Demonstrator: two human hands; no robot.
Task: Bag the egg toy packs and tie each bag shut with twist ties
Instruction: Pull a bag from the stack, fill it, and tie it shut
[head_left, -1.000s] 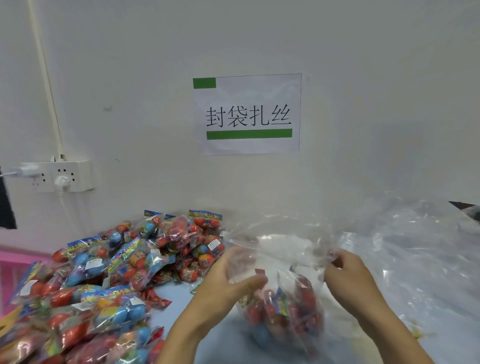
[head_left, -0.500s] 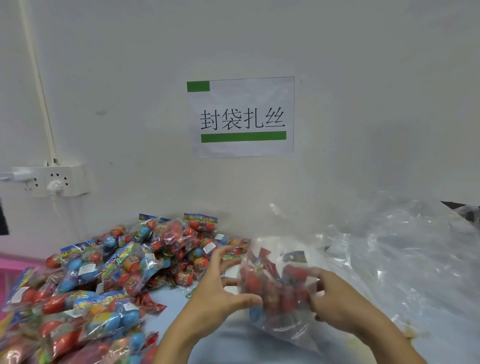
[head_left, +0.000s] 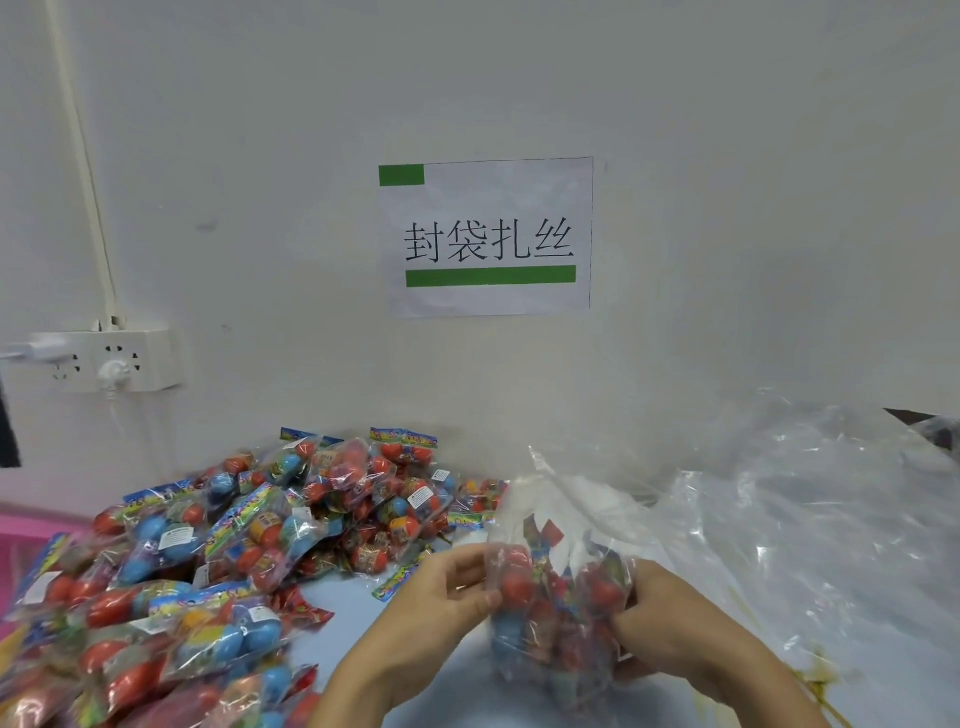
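Both hands are on the clear plastic bag (head_left: 561, 597) near the front edge of the table (head_left: 343, 634), and it's stuffed with red and blue egg toys. The left hand (head_left: 441, 592) pinches the bag's left side, thumb pressed against the film; the right hand (head_left: 670, 623) wraps its right side, fingers curled into the plastic. The bag's loose mouth stands up above the eggs, untied. A big heap of egg toy packs (head_left: 249, 535) fills the table's left side. Crumpled clear bags (head_left: 805, 519) pile along the right edge.
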